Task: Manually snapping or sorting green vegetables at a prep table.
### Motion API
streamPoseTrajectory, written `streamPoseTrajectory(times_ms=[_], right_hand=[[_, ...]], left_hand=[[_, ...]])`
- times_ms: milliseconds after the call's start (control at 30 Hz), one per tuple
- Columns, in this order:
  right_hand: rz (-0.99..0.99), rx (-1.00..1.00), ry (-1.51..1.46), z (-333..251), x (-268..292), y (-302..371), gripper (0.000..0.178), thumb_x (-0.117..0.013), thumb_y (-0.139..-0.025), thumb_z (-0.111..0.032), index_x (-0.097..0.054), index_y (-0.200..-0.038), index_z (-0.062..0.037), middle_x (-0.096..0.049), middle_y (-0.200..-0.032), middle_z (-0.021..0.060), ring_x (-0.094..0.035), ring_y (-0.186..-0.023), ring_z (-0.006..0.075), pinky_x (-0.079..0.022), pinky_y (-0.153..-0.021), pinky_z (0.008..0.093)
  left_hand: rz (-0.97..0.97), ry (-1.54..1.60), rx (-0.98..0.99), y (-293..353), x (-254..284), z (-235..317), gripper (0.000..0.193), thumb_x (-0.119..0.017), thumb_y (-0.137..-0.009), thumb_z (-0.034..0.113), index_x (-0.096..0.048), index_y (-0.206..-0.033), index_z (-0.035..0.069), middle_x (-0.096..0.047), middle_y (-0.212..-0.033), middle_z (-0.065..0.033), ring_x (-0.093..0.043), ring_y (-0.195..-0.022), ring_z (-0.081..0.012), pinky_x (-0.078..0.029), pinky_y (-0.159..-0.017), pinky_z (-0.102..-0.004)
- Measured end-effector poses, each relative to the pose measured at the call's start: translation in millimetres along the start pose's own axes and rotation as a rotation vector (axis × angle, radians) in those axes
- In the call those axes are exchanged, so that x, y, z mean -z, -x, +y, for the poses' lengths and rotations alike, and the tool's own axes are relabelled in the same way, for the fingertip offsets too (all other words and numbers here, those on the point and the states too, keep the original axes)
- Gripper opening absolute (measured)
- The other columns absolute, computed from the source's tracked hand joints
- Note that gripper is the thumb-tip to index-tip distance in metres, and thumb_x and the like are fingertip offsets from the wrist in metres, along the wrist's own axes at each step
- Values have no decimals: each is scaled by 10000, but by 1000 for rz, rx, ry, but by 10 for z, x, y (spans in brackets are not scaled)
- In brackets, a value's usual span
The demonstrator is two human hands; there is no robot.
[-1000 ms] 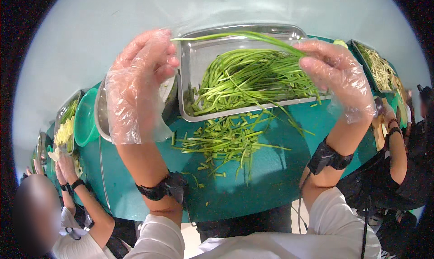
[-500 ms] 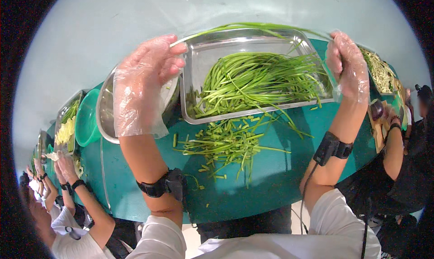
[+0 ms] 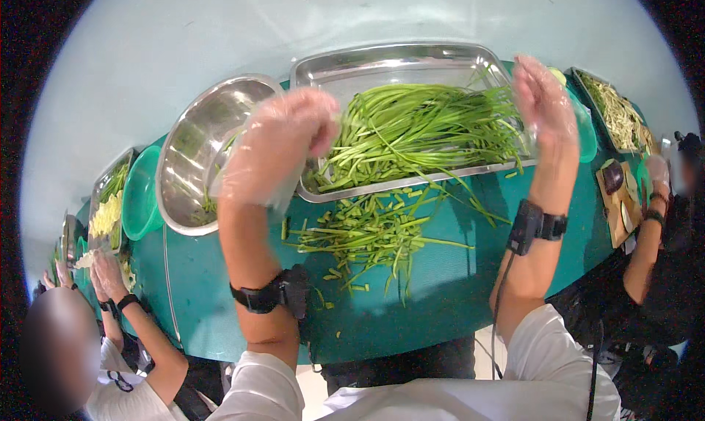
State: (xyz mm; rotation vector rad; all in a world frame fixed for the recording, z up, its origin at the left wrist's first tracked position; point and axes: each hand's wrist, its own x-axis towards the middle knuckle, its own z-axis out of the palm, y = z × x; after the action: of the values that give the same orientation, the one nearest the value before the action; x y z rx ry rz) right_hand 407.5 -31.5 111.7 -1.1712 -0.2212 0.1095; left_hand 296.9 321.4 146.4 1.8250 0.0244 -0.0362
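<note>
A bunch of long green chives (image 3: 418, 120) lies across the steel tray (image 3: 382, 54), with some leaf ends over its near rim. My left hand (image 3: 283, 138), in a clear plastic glove, hovers over the tray's left end beside the cut ends of the bunch. Motion smears its curled fingers, and I cannot make out anything held. At the tray's right end is my right hand (image 3: 545, 105), also gloved, near the leaf tips. Its fingers are stretched out, and no stalk shows in them. Short cut pieces of chive (image 3: 374, 237) are scattered in front of the tray.
Left of the tray stands a steel bowl (image 3: 198, 142) with some green pieces, then a green basin (image 3: 143, 193). A green container (image 3: 586, 131) is behind my right hand. Co-workers' hands (image 3: 110, 274) work at the left; another person's board with an eggplant (image 3: 613, 177) is at the right.
The long stalks stretched between my hands above the tray are no longer there. My left hand has moved right and lower; my right hand has shifted slightly left and its fingers have straightened.
</note>
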Motion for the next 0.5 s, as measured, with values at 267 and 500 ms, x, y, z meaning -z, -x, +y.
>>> streamPoseTrajectory(times_ms=[267,500], right_hand=[[117,101,-397,284,-52,-288,674,-532,-955,-184,-100,-1457,-61,-90,-1486,326,-311,-1307,518,-414,-1048,545],[138,142,-167,270,-113,-257,494,-540,-940,-215,-399,-1302,90,-473,-1313,279,-563,-1128,380,-500,-952,410]], left_hand=[[154,176,-71,-358,-204,-326,600,-619,-895,210,-381,-1352,-96,-614,-1156,-170,-632,-933,-202,-527,-809,-274],[52,-227,-18,-372,-167,-444,340,-605,-894,262,-648,-1108,1,-665,-990,-61,-645,-846,-124,-533,-744,-270]])
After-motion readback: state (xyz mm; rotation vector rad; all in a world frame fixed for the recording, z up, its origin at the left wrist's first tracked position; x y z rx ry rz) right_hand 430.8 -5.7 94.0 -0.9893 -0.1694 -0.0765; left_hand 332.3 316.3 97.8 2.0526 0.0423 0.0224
